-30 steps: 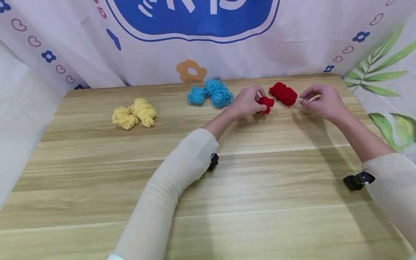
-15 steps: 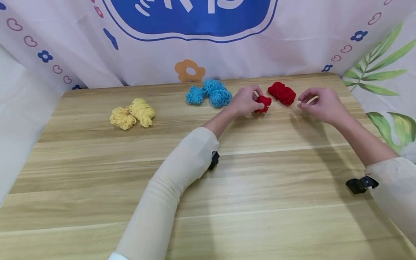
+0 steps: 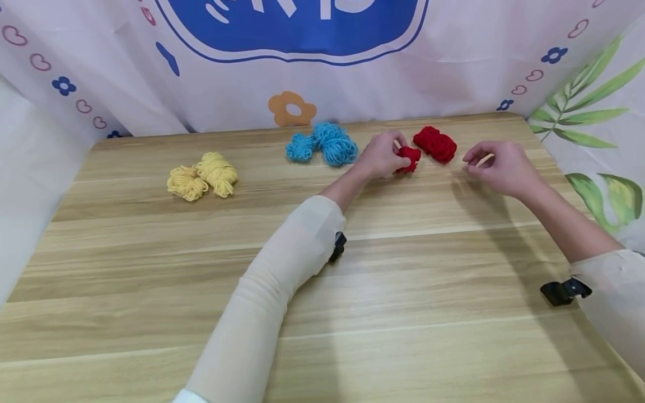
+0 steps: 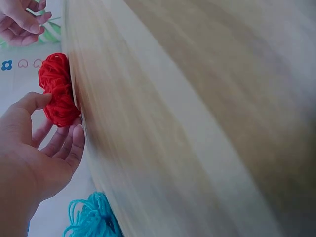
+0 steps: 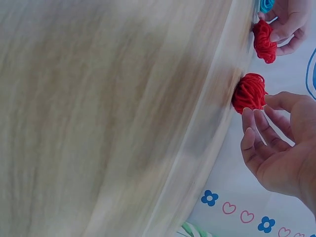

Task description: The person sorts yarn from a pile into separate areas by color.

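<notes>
My left hand (image 3: 384, 157) pinches a small red yarn bundle (image 3: 409, 160) between thumb and fingers, low over the back of the wooden table. In the left wrist view this red yarn (image 4: 59, 91) shows as a loose, looped clump. Just right of it in the head view lies a larger red yarn bundle (image 3: 435, 144). To the right of that bundle, a small gap away, is my right hand (image 3: 504, 165), fingers loosely bent and nothing seen between them. In the right wrist view its fingertips overlap the edge of the larger red yarn (image 5: 250, 93).
Two blue yarn bundles (image 3: 335, 144), one small and one larger, lie left of my left hand near the table's back edge. Two yellow yarn bundles (image 3: 216, 173) lie further left. A printed cloth (image 3: 363, 89) hangs behind the wooden table (image 3: 403, 291).
The right hand has drawn slightly away from the larger red yarn, toward the right. My left hand keeps its pinch on the small red yarn. The head view has shifted a little.
</notes>
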Tool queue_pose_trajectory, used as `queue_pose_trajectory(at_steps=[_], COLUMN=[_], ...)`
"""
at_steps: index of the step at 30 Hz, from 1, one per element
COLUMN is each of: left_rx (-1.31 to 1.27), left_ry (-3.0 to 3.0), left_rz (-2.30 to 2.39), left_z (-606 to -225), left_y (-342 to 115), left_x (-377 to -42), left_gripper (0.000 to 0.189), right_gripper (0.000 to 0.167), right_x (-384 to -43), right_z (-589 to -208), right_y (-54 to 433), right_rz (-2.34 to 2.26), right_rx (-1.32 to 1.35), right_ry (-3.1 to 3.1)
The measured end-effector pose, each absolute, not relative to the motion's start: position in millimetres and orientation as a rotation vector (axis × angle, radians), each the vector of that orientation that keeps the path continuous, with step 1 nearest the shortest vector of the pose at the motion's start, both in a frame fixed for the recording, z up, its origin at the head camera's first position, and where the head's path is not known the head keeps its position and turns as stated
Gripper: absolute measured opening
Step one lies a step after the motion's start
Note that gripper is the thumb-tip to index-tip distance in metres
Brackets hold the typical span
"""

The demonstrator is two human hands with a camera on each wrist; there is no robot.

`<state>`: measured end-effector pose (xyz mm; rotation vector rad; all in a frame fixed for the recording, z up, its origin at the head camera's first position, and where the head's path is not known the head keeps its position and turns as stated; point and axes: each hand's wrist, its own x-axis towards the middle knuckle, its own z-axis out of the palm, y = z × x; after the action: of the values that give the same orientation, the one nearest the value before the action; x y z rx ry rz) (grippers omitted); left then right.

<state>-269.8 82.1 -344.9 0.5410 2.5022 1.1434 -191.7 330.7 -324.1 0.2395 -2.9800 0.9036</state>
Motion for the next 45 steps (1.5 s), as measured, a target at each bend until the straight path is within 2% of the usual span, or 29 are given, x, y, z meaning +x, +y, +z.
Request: queue_pose_trajectory(at_steps=[10, 31, 45], left_rx=[0.538, 0.545, 0.549], left_ry=[2.519, 2.554, 2.568], left_rz=[1.084, 1.085, 1.021], left_z=[-342, -346, -348], left_y=[90, 102, 107], left_x=[-272, -274, -275], left_gripper=[0.035, 0.026, 0.028], right_gripper=[0.012, 0.013, 0.011], right_x=[-190, -191, -186], right_z=[-326, -328, -325], right_y=[333, 335, 331], right_rz=[0.883, 0.867, 0.841], right_rx=[0.234, 0.230, 0.262], right_ry=[-2.996, -3.011, -3.011])
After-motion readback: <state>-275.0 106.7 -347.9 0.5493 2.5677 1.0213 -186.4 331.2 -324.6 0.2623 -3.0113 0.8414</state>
